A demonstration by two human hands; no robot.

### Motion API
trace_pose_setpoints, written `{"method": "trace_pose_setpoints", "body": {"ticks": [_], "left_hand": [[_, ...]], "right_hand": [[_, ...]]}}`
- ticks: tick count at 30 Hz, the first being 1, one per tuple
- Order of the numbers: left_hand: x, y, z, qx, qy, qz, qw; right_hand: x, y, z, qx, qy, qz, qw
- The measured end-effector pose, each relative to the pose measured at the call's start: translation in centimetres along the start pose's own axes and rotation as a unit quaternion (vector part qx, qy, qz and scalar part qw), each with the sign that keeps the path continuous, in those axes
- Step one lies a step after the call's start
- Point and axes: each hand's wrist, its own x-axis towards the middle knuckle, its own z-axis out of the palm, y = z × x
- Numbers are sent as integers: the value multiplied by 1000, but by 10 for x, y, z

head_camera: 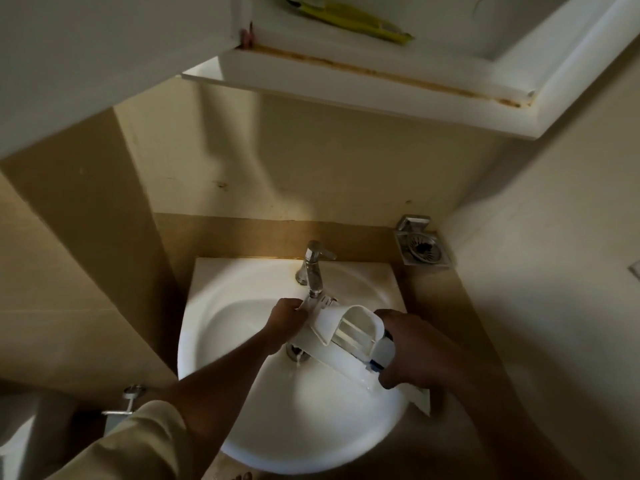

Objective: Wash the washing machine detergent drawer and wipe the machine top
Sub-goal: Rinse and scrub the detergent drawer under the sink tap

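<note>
Where beige walls point(311, 161) meet, the drawer point(341, 336) tilts over a sink point(311, 431).

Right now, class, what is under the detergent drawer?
The white sink, with its drain partly showing beneath the detergent drawer. The drawer and the right hand cover the sink's right side.

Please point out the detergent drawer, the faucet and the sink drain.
detergent drawer point(349, 336): head view, on its open compartment.
faucet point(311, 268): head view, on its chrome body.
sink drain point(296, 353): head view, on its metal ring.
</note>
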Motion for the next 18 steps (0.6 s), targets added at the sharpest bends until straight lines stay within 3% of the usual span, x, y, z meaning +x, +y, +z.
{"method": "trace_pose_setpoints", "body": {"ticks": [2, 7, 12, 18], "left_hand": [[2, -4, 1, 6, -3, 3, 1000], [1, 2, -1, -99, -72, -6, 992], [9, 1, -3, -48, 2, 41, 998], [6, -6, -20, -161, -54, -2, 985]], "right_hand": [[1, 0, 0, -22, 6, -15, 1000], [4, -4, -5, -86, -11, -20, 996], [9, -12, 0, -114, -10, -41, 993], [7, -8, 4, -186, 24, -120, 975]]}}
